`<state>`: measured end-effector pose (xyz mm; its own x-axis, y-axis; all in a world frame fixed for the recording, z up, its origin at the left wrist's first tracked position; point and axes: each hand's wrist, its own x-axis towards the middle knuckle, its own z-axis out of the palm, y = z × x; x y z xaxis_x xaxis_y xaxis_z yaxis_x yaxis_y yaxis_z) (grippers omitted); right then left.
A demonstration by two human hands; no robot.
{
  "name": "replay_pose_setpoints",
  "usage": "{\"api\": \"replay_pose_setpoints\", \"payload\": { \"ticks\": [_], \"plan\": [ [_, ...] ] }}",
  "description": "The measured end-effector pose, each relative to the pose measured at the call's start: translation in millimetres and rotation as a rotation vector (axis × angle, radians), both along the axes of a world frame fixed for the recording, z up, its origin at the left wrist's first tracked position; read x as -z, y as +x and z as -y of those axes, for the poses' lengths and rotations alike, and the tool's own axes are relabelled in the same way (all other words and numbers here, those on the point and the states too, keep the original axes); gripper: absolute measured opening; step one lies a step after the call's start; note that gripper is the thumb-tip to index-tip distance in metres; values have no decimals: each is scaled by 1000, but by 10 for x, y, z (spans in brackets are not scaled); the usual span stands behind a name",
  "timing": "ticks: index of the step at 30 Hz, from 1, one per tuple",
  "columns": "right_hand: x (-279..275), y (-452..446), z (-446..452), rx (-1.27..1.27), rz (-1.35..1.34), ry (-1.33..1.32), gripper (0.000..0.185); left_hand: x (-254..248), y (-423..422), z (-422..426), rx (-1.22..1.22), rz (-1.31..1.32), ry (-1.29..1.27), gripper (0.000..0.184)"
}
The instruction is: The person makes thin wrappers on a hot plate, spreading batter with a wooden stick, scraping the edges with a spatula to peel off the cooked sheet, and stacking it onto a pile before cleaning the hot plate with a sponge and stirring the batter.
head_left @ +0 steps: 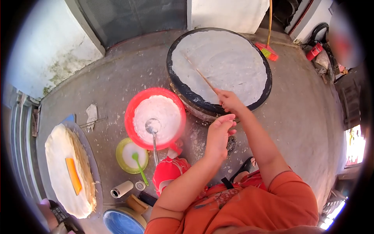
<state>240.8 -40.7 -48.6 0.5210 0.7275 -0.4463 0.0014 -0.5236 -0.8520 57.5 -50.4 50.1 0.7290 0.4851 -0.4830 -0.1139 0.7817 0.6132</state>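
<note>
Gripping thin stick (206, 81) in right hand (230, 101), over pale paste (230, 58) on round plate (191, 93). Spread almost to black rim, not yet lifted. Can't tell contact through blur. Holding left hand (219, 134) loosely open, apparently empty. Plenty in red bowl (130, 130).

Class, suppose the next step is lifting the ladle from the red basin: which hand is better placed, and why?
Left, I judge. The left hand looks empty and is nearer the ladle in the red basin, while the right hand grips a thin stick over the round griddle.
</note>
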Motion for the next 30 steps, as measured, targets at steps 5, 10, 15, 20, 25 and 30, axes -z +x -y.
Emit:
{"api": "replay_pose_setpoints", "payload": {
  "ticks": [5, 10, 15, 20, 25, 30],
  "plan": [
    [-5, 149, 600, 371, -179, 165, 34, -21, -32, -8, 5, -14, 4, 21],
    [-24, 7, 1151, 260, 67, -1, 34, 23, -64, 23, -4, -10, 11, 21],
    [72, 526, 1823, 679, 318, -59, 34, 11, -117, 36, 4, 3, 43, 22],
    [187, 667, 2114, 611, 605, -159, 31, 6, -121, 52, -1, -8, 46, 22],
    [332, 961, 1924, 498, 666, -74, 32, -11, -114, 89, 22, -2, 35, 23],
    [-245, 772, 1589, 542, 355, -202, 32, 3, -91, 77, 25, -12, 58, 23]
  ]
}}
